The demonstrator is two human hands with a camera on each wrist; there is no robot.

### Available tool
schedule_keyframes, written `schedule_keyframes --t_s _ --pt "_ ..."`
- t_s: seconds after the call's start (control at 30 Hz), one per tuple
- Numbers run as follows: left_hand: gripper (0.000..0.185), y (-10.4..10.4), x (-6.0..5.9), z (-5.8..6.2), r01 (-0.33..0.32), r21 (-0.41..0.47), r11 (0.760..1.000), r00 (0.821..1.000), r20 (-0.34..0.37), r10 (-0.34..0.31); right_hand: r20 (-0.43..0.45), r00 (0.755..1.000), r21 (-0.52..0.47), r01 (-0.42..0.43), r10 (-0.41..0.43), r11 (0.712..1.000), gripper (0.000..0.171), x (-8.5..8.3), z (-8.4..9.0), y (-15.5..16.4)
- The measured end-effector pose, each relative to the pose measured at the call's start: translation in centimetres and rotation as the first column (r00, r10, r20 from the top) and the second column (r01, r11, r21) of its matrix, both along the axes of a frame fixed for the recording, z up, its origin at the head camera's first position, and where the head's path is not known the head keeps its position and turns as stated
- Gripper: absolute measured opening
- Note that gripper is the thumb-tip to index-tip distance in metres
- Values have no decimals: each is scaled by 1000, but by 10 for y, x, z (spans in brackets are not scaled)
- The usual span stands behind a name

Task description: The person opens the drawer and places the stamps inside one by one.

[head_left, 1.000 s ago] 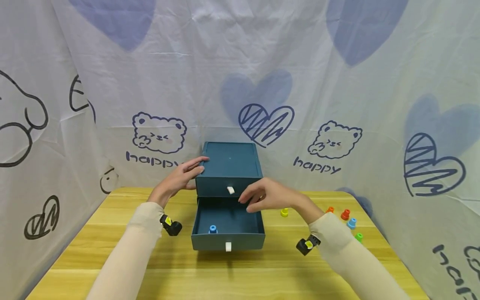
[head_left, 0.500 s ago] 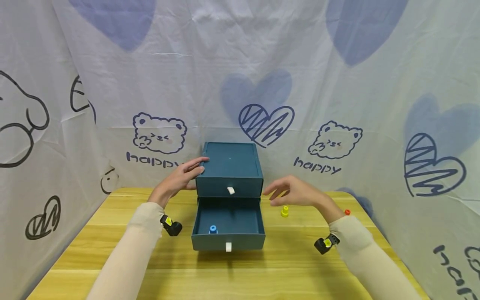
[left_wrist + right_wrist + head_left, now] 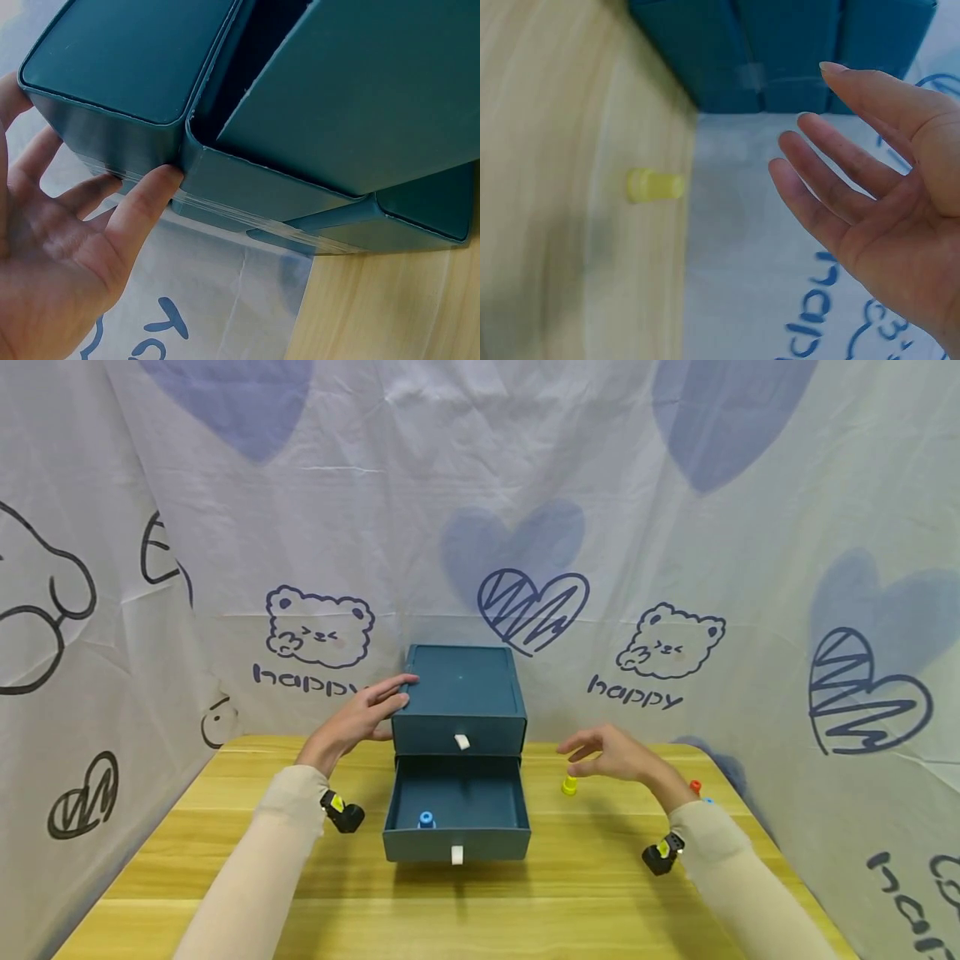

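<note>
A dark teal two-drawer box (image 3: 459, 697) (image 3: 247, 97) (image 3: 780, 45) stands at the back of the wooden table (image 3: 450, 902). Its lower drawer (image 3: 456, 810) is pulled out, and a small blue peg (image 3: 426, 818) lies inside. My left hand (image 3: 365, 710) (image 3: 75, 240) rests flat against the box's left side, fingers straight. My right hand (image 3: 607, 753) (image 3: 870, 187) hovers open just above a yellow peg (image 3: 569, 785) (image 3: 654, 185) on the table, right of the box, holding nothing.
A red peg (image 3: 695, 786) and a bit of a blue one show behind my right wrist near the table's right edge. A printed white cloth (image 3: 675, 568) hangs close around the back and sides. The upper drawer (image 3: 459, 742) is closed.
My right hand has moved from over the open lower drawer rightward to above the yellow peg, with empty, spread fingers. The left hand and the box have stayed put.
</note>
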State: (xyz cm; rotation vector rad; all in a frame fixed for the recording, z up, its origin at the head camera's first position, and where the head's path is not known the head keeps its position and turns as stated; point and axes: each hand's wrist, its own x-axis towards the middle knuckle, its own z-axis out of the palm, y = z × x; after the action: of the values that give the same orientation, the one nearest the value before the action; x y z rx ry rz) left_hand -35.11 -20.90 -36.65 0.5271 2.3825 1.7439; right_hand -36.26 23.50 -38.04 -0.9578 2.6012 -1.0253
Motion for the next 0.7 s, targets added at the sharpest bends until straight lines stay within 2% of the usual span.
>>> schedule_keyframes --t_s 0.43,0.7 --pt "56 0 -1 -1 -4 6 1000 1000 8 4 -48 996 6 77 -76 997 47 -18 -50 11" --pt "56 1 0 -1 -4 11 1000 1000 6 4 27 986 2 163 -163 987 54 -26 -77 9"
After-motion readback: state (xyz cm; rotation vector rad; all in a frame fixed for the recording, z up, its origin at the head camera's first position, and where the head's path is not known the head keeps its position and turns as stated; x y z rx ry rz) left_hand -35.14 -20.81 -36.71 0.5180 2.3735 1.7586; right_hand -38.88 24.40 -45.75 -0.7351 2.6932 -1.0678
